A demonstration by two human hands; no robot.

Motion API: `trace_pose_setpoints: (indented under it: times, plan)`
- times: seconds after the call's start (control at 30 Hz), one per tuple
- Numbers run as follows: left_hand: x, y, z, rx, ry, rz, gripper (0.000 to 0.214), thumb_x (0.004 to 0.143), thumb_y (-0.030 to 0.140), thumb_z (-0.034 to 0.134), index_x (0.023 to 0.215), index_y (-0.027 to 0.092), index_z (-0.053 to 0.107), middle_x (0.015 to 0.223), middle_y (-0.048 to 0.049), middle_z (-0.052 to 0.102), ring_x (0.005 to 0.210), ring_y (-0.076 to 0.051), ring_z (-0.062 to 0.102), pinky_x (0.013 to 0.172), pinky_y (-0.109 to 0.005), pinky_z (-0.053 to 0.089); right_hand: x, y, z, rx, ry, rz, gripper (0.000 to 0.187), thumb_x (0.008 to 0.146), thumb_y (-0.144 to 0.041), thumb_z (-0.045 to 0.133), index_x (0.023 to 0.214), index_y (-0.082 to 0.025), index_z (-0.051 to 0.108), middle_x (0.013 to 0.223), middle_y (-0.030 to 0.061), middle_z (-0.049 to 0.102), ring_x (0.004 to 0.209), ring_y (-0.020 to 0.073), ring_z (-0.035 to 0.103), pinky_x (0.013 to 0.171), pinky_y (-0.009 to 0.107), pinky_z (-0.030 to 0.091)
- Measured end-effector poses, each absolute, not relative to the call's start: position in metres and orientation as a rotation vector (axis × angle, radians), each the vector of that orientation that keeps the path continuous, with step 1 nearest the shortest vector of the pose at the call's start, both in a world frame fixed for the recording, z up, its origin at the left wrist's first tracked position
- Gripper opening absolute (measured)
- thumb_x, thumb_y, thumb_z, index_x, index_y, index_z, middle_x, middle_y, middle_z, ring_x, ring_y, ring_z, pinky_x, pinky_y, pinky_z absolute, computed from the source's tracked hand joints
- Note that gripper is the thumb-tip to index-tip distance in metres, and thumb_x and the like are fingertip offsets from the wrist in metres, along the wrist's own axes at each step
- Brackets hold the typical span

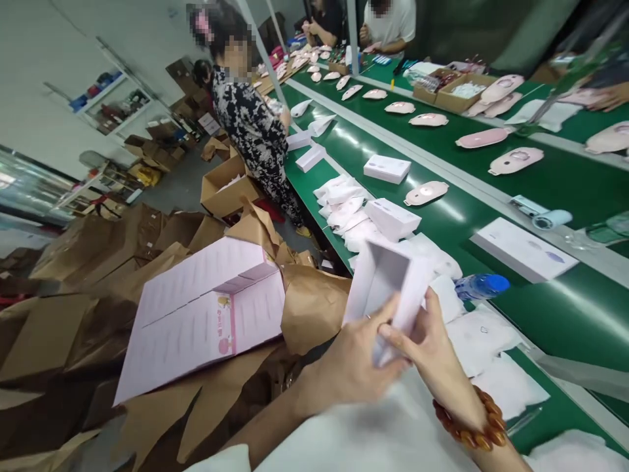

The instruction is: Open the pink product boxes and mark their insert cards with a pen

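An open white cardboard box is tilted in front of me, its hollow inside showing. My left hand grips it from the left, with the fingers at its lower end. From the right, my right hand holds the same box, thumb across the near edge; a brown bead bracelet is round that wrist. Just beyond the box lie a pile of white wrapped pouches and a closed white box. More white pouches lie to the right, beside a blue-capped bottle.
A green conveyor table carries pink oval devices and white boxes. On my left stands a large carton with pink-white stacked boxes among brown cartons. A co-worker stands at the far table edge; others sit opposite.
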State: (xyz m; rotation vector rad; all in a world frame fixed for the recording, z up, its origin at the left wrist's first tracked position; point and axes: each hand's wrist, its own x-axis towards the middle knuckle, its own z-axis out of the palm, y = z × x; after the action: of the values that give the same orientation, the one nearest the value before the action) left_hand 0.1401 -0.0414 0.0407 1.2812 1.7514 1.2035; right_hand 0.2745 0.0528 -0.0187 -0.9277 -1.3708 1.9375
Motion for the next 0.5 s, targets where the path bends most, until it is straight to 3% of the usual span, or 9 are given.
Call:
trace_pose_setpoints:
  times: [0.07, 0.13, 0.2, 0.27, 0.37, 0.43, 0.5]
  plan:
    - [0.136, -0.04, 0.033, 1.354, 1.772, 1.368, 0.041, 0.104, 0.028, 0.072, 0.144, 0.03, 0.081, 0.127, -0.008, 0.088, 0.113, -0.027, 0.083, 0.107, -0.039, 0.067, 0.286, 0.053, -0.017, -1.079, -1.26, 1.85, 0.074, 0.086, -0.061, 0.097, 0.145, -0.03, 0.067, 0.129, 0.0095, 0.081, 0.118, 0.0325, 0.079, 0.098, 0.043, 0.07]
    - [0.121, -0.041, 0.02, 1.172, 1.959, 1.715, 0.026, 0.105, 0.043, 0.076, 0.128, 0.032, 0.084, 0.125, -0.008, 0.087, 0.111, -0.027, 0.08, 0.11, -0.042, 0.063, 0.301, 0.051, -0.021, -1.166, -1.08, 1.852, 0.057, 0.092, -0.062, 0.088, 0.135, -0.027, 0.073, 0.126, 0.0099, 0.083, 0.11, 0.0331, 0.082, 0.086, 0.042, 0.072]
    - [0.109, -0.04, 0.003, 0.869, 1.83, 1.766, 0.062, 0.089, 0.068, 0.09, 0.137, 0.031, 0.078, 0.143, -0.0114, 0.081, 0.125, -0.031, 0.077, 0.117, -0.047, 0.06, 0.311, 0.045, -0.025, -1.191, -0.977, 1.931, 0.05, 0.097, -0.066, 0.078, 0.124, -0.024, 0.077, 0.117, 0.0115, 0.084, 0.098, 0.0347, 0.083, 0.073, 0.044, 0.072]
    - [0.11, -0.042, -0.014, 0.608, 1.424, 1.439, 0.102, 0.067, 0.088, 0.094, 0.145, 0.025, 0.075, 0.15, -0.0176, 0.078, 0.138, -0.041, 0.074, 0.12, -0.054, 0.059, 0.313, 0.038, -0.025, -1.19, -1.095, 1.89, 0.046, 0.097, -0.065, 0.077, 0.112, -0.022, 0.08, 0.104, 0.0108, 0.081, 0.087, 0.033, 0.081, 0.068, 0.044, 0.071]
    - [0.134, -0.052, -0.03, 0.337, 0.979, 1.107, 0.105, 0.066, 0.096, 0.088, 0.134, 0.016, 0.082, 0.136, -0.022, 0.084, 0.14, -0.049, 0.074, 0.121, -0.061, 0.059, 0.308, 0.025, -0.02, -1.313, -1.344, 1.311, 0.028, 0.099, -0.051, 0.081, 0.107, -0.024, 0.082, 0.097, 0.006, 0.075, 0.083, 0.0243, 0.073, 0.077, 0.039, 0.07]
    - [0.153, -0.059, -0.034, 0.275, 0.916, 1.156, 0.096, 0.073, 0.093, 0.085, 0.131, 0.017, 0.084, 0.134, -0.02, 0.086, 0.141, -0.049, 0.074, 0.125, -0.061, 0.057, 0.305, 0.016, -0.017, -1.36, -1.387, 0.977, 0.016, 0.103, -0.042, 0.08, 0.101, -0.026, 0.079, 0.092, 0.0028, 0.073, 0.077, 0.0197, 0.069, 0.079, 0.036, 0.07]
    - [0.163, -0.062, -0.033, 0.269, 0.925, 1.187, 0.092, 0.072, 0.089, 0.088, 0.131, 0.019, 0.084, 0.132, -0.0176, 0.087, 0.143, -0.049, 0.073, 0.128, -0.062, 0.054, 0.304, 0.009, -0.015, -1.355, -1.408, 0.868, 0.012, 0.106, -0.035, 0.08, 0.098, -0.026, 0.076, 0.09, 0.0016, 0.075, 0.074, 0.0176, 0.068, 0.078, 0.033, 0.071]
